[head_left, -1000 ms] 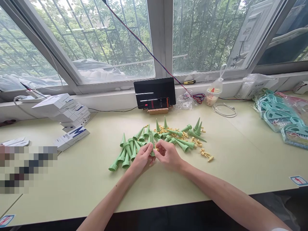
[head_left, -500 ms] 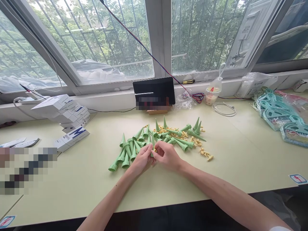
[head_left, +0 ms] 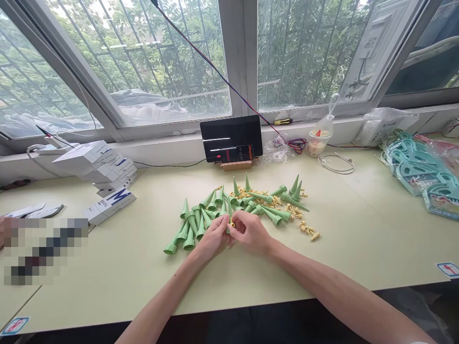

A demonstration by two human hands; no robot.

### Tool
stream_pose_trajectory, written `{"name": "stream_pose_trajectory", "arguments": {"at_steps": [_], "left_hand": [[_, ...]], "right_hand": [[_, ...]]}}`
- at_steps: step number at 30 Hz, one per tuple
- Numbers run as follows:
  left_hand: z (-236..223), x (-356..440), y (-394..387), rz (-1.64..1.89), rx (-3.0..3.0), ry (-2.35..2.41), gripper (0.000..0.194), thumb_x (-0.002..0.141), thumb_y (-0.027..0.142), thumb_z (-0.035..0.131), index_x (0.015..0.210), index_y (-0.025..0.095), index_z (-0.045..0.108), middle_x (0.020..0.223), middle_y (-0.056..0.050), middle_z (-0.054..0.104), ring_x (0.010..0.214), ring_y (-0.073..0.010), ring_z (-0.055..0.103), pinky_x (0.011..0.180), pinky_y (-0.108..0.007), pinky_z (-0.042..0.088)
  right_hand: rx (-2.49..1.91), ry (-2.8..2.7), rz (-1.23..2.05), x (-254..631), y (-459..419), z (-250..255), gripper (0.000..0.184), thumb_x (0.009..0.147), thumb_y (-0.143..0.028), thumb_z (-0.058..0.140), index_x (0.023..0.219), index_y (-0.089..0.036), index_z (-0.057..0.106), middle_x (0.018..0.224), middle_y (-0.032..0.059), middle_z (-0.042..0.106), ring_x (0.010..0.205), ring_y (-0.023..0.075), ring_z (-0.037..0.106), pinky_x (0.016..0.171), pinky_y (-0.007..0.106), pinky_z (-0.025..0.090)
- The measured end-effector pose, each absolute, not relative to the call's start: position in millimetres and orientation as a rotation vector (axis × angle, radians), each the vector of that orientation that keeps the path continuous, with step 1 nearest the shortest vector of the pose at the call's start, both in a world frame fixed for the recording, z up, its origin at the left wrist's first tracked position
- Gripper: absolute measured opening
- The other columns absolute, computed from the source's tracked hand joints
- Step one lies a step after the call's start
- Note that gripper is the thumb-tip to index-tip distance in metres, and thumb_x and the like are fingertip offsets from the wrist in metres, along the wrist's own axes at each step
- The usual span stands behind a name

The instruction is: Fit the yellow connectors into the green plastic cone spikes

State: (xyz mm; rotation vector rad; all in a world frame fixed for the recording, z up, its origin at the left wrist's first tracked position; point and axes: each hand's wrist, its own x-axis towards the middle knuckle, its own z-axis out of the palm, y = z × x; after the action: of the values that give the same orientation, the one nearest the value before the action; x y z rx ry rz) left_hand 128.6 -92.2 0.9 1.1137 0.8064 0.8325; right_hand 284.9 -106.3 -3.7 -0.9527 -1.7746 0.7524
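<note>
My left hand (head_left: 215, 234) is closed around a green plastic watering spike (head_left: 230, 206), held tip up just above the table. At the spike's side, my right hand (head_left: 251, 231) pinches a small yellow valve (head_left: 233, 224) with thumb and forefinger. The valve touches or sits in the spike; the fingers hide the joint. More green cone-shaped spikes (head_left: 191, 220) lie heaped beyond and left of my hands, several of them standing on their caps. Loose yellow valves (head_left: 292, 210) are scattered among them and to the right, with a small cluster (head_left: 309, 231) nearest me.
A dark tablet and a phone (head_left: 236, 154) lean at the window sill. White boxes (head_left: 95, 165) are stacked on the left, near another person's hand (head_left: 3, 233) at the edge. A bagged cup (head_left: 318, 141), coiled cable (head_left: 336, 163) and teal plastic items (head_left: 412, 162) lie right.
The yellow valve's open end has turned more toward me as my right fingers shifted slightly on it. Both hands stay together at the spike. Another person's hand shows more at the left edge.
</note>
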Motion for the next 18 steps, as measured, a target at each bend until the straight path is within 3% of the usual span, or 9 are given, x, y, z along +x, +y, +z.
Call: {"name": "stream_pose_trajectory", "arguments": {"at_steps": [18], "left_hand": [[-4.2, 127.1, -89.8, 0.833, 1.137, 0.788, 0.042, 0.092, 0.054, 0.059, 0.078, 0.015, 0.054, 0.065, 0.003, 0.051, 0.049, -0.0083, 0.049, 0.043, -0.022, 0.045]], "right_hand": [[-0.942, -1.782, 0.734, 284.3, -105.4, -5.9, 0.017, 0.088, -0.022, 0.055, 0.075, -0.021, 0.044, 0.064, -0.0046, 0.045, 0.056, 0.0108, 0.041, 0.052, 0.023, 0.033]]}}
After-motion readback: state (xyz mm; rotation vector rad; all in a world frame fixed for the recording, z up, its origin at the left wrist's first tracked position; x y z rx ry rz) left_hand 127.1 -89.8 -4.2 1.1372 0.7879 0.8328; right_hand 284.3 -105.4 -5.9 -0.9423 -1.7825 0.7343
